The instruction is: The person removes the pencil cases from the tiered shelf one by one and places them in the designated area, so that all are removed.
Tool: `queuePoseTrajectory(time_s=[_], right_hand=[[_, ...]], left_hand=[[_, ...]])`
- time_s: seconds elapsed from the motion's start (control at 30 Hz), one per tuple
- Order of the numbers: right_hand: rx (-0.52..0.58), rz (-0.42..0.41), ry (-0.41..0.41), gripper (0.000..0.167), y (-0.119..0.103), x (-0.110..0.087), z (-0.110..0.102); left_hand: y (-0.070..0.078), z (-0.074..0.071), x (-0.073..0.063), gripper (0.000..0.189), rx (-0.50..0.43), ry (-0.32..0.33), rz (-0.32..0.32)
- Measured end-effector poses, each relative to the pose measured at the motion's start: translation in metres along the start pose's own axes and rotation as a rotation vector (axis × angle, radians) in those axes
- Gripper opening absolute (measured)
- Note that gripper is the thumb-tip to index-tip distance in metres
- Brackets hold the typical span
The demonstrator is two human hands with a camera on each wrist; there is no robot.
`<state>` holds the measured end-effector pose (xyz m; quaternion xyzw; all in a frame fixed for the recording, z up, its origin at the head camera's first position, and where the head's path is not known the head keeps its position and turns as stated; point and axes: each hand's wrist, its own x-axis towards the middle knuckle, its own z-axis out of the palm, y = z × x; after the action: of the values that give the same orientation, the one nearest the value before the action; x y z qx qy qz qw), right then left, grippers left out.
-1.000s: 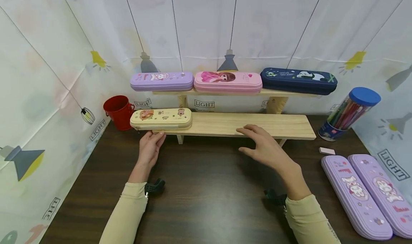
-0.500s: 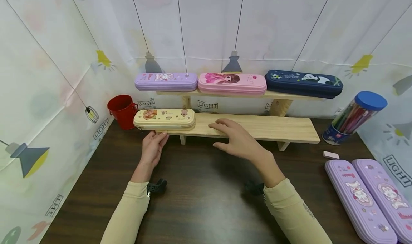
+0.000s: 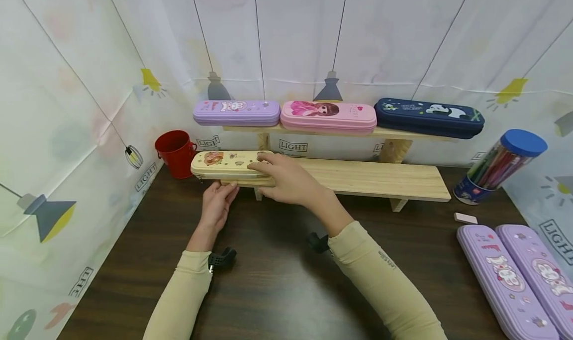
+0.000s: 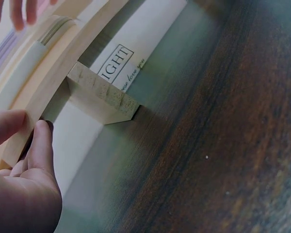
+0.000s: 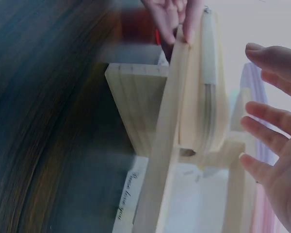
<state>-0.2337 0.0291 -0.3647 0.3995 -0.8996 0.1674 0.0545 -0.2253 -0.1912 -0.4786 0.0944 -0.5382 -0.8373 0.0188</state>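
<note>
A pale yellow pencil case [image 3: 226, 167] lies on the left end of the lower wooden shelf board [image 3: 376, 179]. My left hand [image 3: 216, 204] pinches the board's front edge beneath that case, its thumb [image 4: 8, 125] at the edge and a finger [image 4: 42, 145] below, as the left wrist view shows. Over the case's right end is my right hand [image 3: 293, 180], fingers spread and partly covering that end. In the right wrist view its fingers [image 5: 266, 114] stand apart from the case with nothing between them.
On the upper shelf sit a lilac case [image 3: 237, 113], a pink case [image 3: 329, 116] and a navy panda case [image 3: 429, 118]. A red bucket [image 3: 176, 156] stands left; a blue-lidded tub of pens [image 3: 497, 166], an eraser [image 3: 465, 218] and two purple cases [image 3: 508, 280] are right.
My right hand has moved left along the shelf, from its right half to the yellow pencil case. The left hand keeps its grip on the board; the head view has shifted slightly.
</note>
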Motion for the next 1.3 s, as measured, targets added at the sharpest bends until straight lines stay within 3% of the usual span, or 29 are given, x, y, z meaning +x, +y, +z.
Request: queuePoseTrajectory(time_s=[0.37, 0.8, 1.07, 1.3], right_hand=[[-0.016, -0.029, -0.007, 0.052, -0.005, 0.042, 0.020], [-0.044, -0.059, -0.070, 0.050, -0.021, 0.086, 0.036], [-0.096, -0.044, -0.142, 0.060, -0.026, 0.099, 0.046], [-0.128, 0.014, -0.128, 0.056, -0.029, 0.101, 0.048]], left_hand=[[0.000, -0.005, 0.001, 0.043, 0.029, -0.029, -0.006], [-0.001, -0.004, 0.004, 0.041, 0.022, -0.035, 0.002], [0.000, -0.002, 0.006, 0.041, 0.021, -0.009, -0.002], [0.000, -0.002, 0.006, 0.036, 0.027, -0.007, 0.001]])
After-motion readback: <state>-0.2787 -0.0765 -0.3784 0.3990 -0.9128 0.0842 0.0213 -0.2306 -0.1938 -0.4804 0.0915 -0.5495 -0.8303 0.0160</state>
